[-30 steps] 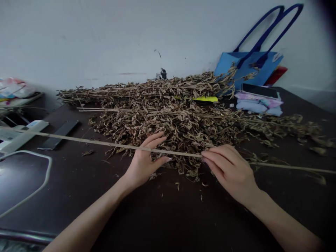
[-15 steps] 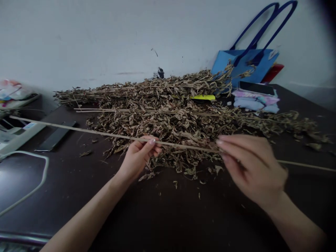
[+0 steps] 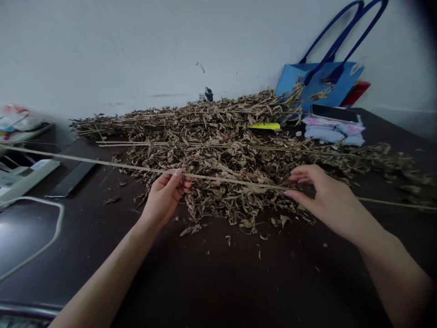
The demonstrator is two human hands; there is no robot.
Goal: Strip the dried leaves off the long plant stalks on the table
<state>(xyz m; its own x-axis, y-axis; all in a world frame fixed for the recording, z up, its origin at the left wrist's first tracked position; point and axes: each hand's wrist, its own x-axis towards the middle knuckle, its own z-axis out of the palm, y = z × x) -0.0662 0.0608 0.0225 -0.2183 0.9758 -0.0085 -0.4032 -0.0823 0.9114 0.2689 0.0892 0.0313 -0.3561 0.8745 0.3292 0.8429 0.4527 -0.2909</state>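
Observation:
A long bare stem stretches across the view from far left to far right, just above the dark table. My left hand pinches the stem near its middle, fingers closed on it. My right hand has its fingers curled loosely around the stem further right, over the front edge of a big pile of dried leafy stalks. Loose leaf bits lie on the table in front of the pile.
A blue bag with long handles leans on the wall at the back right, a phone on folded cloth beside it. A yellow object pokes from the pile. A flat black bar and white devices lie left.
Both hands lifted the stem off the table and up toward the pile. My left hand closed into a pinch on it and slid left; my right hand shifted right along it.

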